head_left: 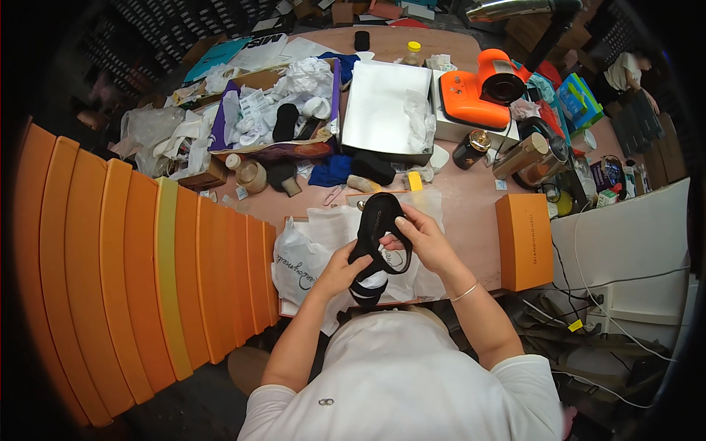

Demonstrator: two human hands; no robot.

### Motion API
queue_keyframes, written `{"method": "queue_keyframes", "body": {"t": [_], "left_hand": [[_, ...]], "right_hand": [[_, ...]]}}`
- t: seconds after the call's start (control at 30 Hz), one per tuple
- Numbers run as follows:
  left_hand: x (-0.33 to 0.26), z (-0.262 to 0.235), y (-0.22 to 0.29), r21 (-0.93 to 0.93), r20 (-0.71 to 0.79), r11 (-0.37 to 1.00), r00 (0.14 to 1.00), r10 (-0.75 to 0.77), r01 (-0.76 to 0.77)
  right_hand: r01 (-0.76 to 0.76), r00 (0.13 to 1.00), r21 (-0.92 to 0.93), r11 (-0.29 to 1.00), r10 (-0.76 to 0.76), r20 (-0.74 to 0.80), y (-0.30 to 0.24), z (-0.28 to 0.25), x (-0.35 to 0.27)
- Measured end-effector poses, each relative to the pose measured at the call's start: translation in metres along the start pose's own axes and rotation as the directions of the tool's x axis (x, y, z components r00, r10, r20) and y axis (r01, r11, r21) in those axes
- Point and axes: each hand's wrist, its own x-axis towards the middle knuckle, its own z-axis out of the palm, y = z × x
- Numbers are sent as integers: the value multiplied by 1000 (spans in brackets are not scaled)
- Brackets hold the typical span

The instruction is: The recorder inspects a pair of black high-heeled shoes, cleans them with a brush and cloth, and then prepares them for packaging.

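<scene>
Stack of orange boxes (140, 272): stood on edge in a long row at the person's left, packed side by side, one yellow-green box among them; kept within arm's reach, off the working surface.

Open cardboard box (272, 117): far left of the table, heaped with crumpled white paper, tags and a dark sock-like item; seemingly a catch-all for discarded wrapping.

White tissue paper (316, 242): spread flat over an open box directly in front of the person, apparently as a clean bed beneath the shoe.

Left hand (340, 273): fingers curled shut around the lower end of the shoe, steadying it from below.

Black sandal (376, 246): held above the tissue paper, between both hands, sole tilted up toward the camera, straps looping at its middle; this angle puts straps and insole in plain view.

Right hand (423, 237): closed in a pinch on a strap near the upper half of the sandal, thumb and fingertips pressing together.

White box lid (382, 110): lying open beyond the sandal, with a wad of paper in it.

Orange handheld machine (482, 92): set on a white box at the far right of the table.

Orange shoebox (523, 239): closed, lying flat just right of the right forearm.
</scene>
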Motion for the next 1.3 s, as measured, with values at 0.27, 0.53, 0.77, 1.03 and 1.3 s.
{"method": "queue_keyframes", "body": {"t": [0.27, 0.53, 0.77, 1.03, 1.3], "left_hand": [[-4, -2, 23, 514, 564, 858, 760, -323, -17], [80, 11, 3, 316, 0, 901, 950, -312, 296], [113, 20, -15, -81, 207, 938, 927, -314, 336], [64, 81, 198, 820, 455, 374, 890, 30, -432], [42, 13, 110, 983, 181, -90, 872, 454, -157]], "right_hand": [[694, 690, -672, -258, -27, 723, -14, 8, -86], [-80, 997, -387, 919, 77, -23, 26, -76, -160], [83, 995, 722, 687, -19, -96, 66, -72, -171], [65, 987, 914, 400, -162, 0, 55, -71, -150], [-108, 975, 699, 707, -62, 213, 22, -65, -142]]}}
